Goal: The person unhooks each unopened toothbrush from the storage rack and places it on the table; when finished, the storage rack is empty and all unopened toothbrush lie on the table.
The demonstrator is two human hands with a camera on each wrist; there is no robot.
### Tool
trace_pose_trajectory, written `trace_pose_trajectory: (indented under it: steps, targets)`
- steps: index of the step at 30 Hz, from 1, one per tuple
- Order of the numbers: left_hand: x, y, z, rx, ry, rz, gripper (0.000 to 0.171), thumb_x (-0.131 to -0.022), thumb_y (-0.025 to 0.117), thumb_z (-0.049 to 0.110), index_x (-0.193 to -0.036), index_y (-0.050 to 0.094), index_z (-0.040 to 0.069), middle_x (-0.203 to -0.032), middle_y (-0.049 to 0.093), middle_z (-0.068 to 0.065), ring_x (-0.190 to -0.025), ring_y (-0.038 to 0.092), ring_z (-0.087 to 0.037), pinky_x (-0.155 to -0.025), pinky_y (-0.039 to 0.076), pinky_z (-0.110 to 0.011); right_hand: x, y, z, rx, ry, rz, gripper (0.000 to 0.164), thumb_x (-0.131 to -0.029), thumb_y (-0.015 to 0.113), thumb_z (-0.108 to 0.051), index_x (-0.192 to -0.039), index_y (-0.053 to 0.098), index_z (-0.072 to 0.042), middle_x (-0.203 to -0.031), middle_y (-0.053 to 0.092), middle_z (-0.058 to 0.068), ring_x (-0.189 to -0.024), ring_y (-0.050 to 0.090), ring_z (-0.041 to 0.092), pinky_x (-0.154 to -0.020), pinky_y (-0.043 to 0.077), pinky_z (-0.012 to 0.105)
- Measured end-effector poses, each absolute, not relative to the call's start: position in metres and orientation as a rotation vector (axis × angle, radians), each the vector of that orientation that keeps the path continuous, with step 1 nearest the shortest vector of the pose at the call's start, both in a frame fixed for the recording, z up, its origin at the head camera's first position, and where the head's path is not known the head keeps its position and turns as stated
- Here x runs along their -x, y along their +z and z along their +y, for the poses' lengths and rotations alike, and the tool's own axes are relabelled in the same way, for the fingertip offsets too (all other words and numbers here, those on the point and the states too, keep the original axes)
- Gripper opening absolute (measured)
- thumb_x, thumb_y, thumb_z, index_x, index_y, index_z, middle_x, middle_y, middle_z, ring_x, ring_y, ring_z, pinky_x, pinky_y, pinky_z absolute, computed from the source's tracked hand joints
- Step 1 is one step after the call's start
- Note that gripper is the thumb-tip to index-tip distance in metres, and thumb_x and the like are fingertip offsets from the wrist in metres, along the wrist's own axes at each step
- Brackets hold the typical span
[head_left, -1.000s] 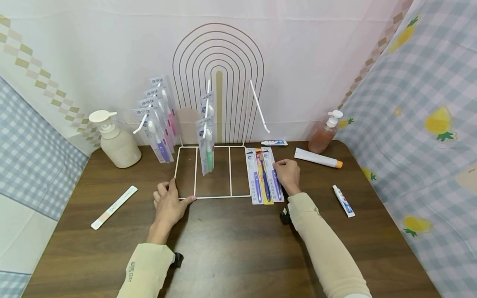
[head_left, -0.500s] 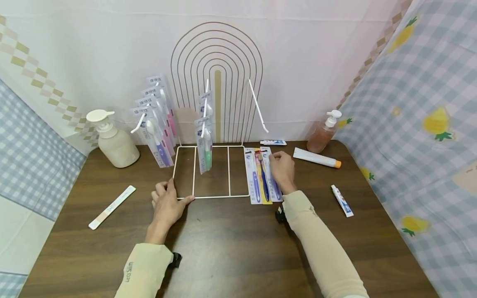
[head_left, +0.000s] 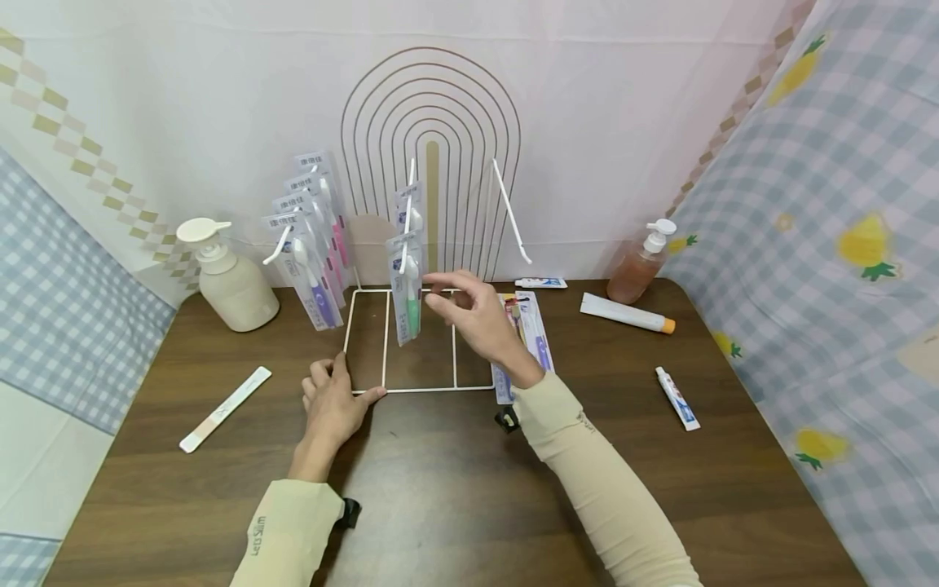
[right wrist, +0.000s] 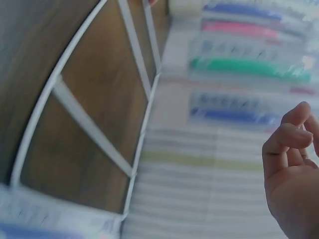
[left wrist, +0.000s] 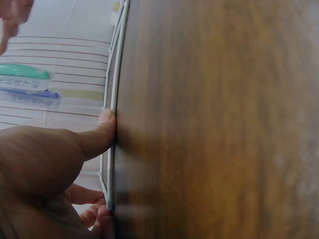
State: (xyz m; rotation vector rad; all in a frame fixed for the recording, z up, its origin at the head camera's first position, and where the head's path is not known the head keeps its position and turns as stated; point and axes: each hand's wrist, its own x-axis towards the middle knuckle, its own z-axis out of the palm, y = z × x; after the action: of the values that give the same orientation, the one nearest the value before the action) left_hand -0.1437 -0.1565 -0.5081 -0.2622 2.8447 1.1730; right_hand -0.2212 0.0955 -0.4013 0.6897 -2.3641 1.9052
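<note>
My left hand point(head_left: 333, 403) holds the front left corner of the white wire display rack point(head_left: 420, 390). In the left wrist view its thumb point(left wrist: 102, 130) lies on the front wire and the fingertips are at the corner. My right hand point(head_left: 477, 314) is in the air just right of a packaged green toothbrush point(head_left: 405, 297) on the middle hook, thumb and forefinger apart, holding nothing. Several packaged toothbrushes point(head_left: 304, 273) hang on the left hook; the right hook point(head_left: 511, 210) is bare. Flat packaged toothbrushes point(head_left: 535, 330) lie right of the rack, partly hidden by my right hand and sleeve.
A white pump bottle point(head_left: 238, 285) stands at the back left, an amber pump bottle point(head_left: 637, 265) at the back right. Toothpaste tubes point(head_left: 623, 313) lie on the right side of the wooden table point(head_left: 440, 505). A slim white packet point(head_left: 224, 409) lies at left.
My right hand has left the flat toothbrush packages and moved left and up to the middle hook, its fingers spreading apart. The left hand has stayed on the rack's corner.
</note>
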Motion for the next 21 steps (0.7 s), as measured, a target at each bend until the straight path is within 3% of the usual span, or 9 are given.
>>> trace_pose_trajectory:
  steps: [7, 12, 16, 21]
  targets:
    - [0.143, -0.508, -0.157, 0.267, 1.159, 2.854, 0.101, -0.102, 0.086, 0.030, -0.174, 0.028, -0.011, -0.162, 0.030, -0.040, -0.142, 0.028, -0.063, -0.121, 0.027, -0.076, 0.214, -0.391, 0.077, -0.711, 1.956, -2.271, 0.024, -0.110, 0.071, -0.006, -0.127, 0.077, 0.010, -0.117, 0.070, 0.019, -0.073, 0.060, 0.007, -0.069, 0.050, 0.021]
    - [0.142, -0.506, -0.154, 0.278, 1.160, 2.854, 0.101, -0.101, 0.087, 0.029, -0.174, 0.030, -0.011, -0.162, 0.031, -0.039, -0.142, 0.028, -0.063, -0.121, 0.028, -0.076, 0.212, -0.393, 0.077, -0.670, 1.973, -2.179, 0.017, -0.110, 0.072, -0.003, -0.118, 0.078, 0.010, -0.094, 0.070, 0.019, -0.067, 0.060, 0.009, -0.064, 0.049, 0.021]
    - [0.142, -0.506, -0.153, 0.278, 1.163, 2.849, 0.101, -0.102, 0.087, 0.029, -0.174, 0.029, -0.012, -0.163, 0.030, -0.039, -0.142, 0.027, -0.063, -0.122, 0.027, -0.076, 0.211, -0.393, 0.080, -0.618, 2.006, -2.080, 0.015, -0.110, 0.072, -0.001, -0.116, 0.077, 0.012, -0.075, 0.068, 0.004, -0.064, 0.061, 0.009, -0.058, 0.047, 0.020]
    - [0.143, -0.507, -0.155, 0.277, 1.152, 2.850, 0.101, -0.102, 0.086, 0.031, -0.174, 0.029, -0.012, -0.164, 0.029, -0.040, -0.142, 0.027, -0.063, -0.122, 0.026, -0.076, 0.211, -0.393, 0.084, -0.578, 2.041, -1.997, 0.016, -0.110, 0.070, 0.001, -0.117, 0.075, 0.014, -0.071, 0.068, -0.010, -0.060, 0.061, 0.004, -0.053, 0.043, 0.019]
